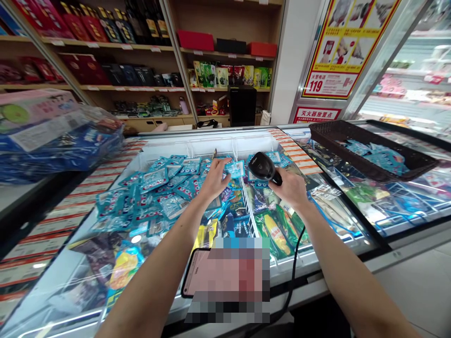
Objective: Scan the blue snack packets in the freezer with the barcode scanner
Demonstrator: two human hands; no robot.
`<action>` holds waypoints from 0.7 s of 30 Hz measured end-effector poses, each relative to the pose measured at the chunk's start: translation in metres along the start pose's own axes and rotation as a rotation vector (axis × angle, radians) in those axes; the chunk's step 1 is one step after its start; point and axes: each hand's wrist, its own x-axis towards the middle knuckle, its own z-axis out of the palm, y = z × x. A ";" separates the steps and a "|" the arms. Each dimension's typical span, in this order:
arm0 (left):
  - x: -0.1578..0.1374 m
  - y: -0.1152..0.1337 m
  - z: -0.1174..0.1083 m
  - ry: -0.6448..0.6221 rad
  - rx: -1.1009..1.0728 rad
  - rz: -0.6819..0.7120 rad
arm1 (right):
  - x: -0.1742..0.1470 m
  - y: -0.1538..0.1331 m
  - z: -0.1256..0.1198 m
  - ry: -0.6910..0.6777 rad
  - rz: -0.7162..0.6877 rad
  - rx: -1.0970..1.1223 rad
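Observation:
My right hand (291, 188) is wrapped round the handle of a black barcode scanner (261, 166), whose head points toward my left hand. A black cord runs down from the handle. Between the fingers of my left hand (215, 178) is a small blue packet (235, 169), held up just left of the scanner head. Below and left of that hand lies a heap of similar blue packets (155, 180) on the freezer's glass top. Another few blue packets lie behind the scanner.
A dark woven basket (373, 150) with blue packets stands on the right. A partly blurred phone (199, 272) lies at the front edge. Stacked bagged goods (52, 136) stand at left, and stocked shelves (130, 47) line the back. Frozen bags show beneath the glass.

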 end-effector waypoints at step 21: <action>0.004 -0.010 -0.001 0.065 -0.101 -0.295 | -0.005 -0.010 -0.002 -0.106 -0.216 0.099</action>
